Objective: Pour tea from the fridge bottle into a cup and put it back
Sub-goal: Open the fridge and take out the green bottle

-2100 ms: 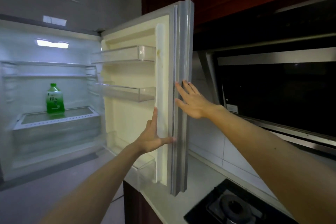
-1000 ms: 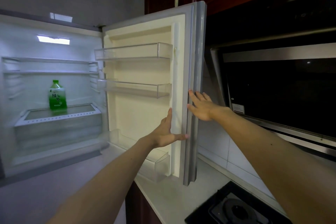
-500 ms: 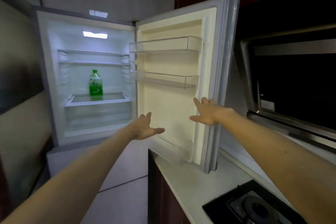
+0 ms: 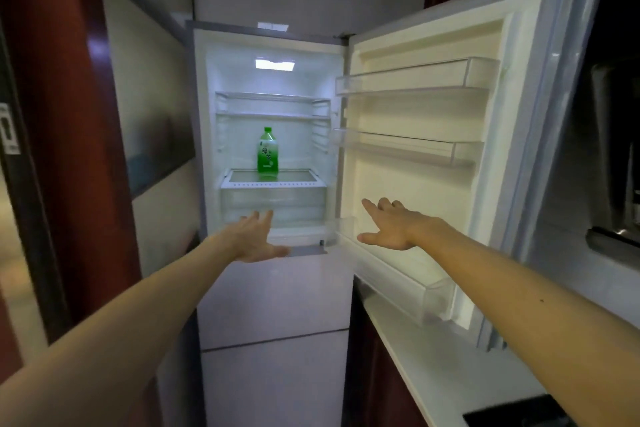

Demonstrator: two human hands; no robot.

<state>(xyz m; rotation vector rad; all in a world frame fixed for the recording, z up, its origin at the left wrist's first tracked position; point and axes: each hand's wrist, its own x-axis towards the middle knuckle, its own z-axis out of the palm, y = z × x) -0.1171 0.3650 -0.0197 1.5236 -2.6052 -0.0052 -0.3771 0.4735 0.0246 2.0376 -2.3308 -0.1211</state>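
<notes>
Green bottle (image 4: 267,152) upright in open fridge (image 4: 201,135), both hands empty

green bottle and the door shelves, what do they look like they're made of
Green bottle: likely thin translucent plastic; light glows through it, and it has a printed label. Door shelves: probably clear glossy plastic; the cream door lining shows through them.
</notes>
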